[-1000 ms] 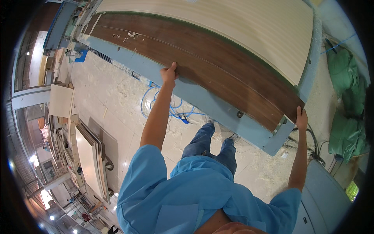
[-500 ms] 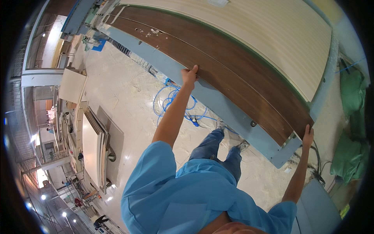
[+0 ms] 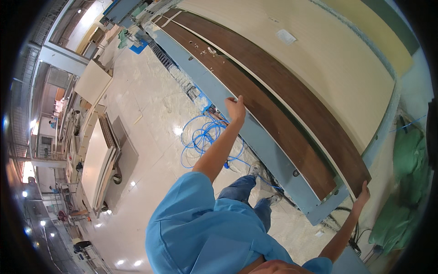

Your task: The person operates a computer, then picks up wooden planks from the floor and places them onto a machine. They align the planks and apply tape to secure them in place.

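workshop floor (image 3: 146,141), pale tiles under dust, runs up to a long blue machine frame (image 3: 267,148); two brown strips lie side by side along it.

right hand (image 3: 363,195): closed on the near corner of the far brown strip (image 3: 292,86) at its right end, thumb on top. left hand (image 3: 236,108): curled against the front edge of the near brown strip (image 3: 283,130), thumb up; fingers hidden, so cannot tell whether it grips or only braces.

step in hand, as judged: parting the strips, the right hand guiding the far one while the left steadies the near one. next move seems to call for level support along the far strip, since only its end is held and the length may flex or swing.

edges: a gap between the strips widens toward the right, baring a dark green bed (image 3: 279,102). far strip shows a pale front edge and reaches past the near strip's right end. loose chips (image 3: 211,51) sit on the near strip; they could get under a moved piece.

room: a broad pale panel (image 3: 337,77) backs the far strip, limiting travel that way. green sacks (image 3: 410,157) stand beyond the right end. floor spreads wide on the left, as far as stacked boards (image 3: 98,160); a blue hose (image 3: 200,139) coils near the feet (image 3: 254,170), a likely trip point.
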{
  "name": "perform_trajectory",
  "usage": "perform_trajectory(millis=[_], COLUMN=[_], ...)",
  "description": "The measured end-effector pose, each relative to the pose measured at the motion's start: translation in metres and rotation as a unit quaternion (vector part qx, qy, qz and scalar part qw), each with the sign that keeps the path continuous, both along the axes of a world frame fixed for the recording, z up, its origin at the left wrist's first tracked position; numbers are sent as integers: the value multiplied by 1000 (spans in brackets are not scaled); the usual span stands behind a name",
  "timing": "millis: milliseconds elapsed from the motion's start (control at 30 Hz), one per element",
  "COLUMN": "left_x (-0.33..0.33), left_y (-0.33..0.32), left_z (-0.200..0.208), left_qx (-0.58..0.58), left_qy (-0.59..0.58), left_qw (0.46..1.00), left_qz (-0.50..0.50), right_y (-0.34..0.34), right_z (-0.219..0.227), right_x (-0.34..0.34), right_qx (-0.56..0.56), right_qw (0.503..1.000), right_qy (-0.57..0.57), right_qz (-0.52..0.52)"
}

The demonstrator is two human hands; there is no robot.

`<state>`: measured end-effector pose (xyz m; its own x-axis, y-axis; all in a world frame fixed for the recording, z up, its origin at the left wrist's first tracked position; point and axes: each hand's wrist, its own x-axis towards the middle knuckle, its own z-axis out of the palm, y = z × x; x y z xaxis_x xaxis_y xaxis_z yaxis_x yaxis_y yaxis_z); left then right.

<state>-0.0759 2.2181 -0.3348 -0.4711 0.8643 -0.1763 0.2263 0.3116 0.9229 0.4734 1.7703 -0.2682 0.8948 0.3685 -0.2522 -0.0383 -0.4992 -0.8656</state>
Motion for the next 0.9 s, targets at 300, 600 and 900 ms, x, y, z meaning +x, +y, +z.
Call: perform_trajectory(millis=[300,600,900], left_x=[117,169,157], left_y=[-21,-5,-5], left_z=[81,145,137], left_qx=[-9,155,87], left_qy=[-831,-826,-865], left_qw=[524,483,473], left_qz=[-186,-247,-145], right_y=[-17,-43,-67], right_z=[216,280,236], right_x=[-51,-101,-129], right_qx=[58,8,14], right_qw=[989,998,939], right_qy=[43,38,-328], right_qz=[129,58,102])
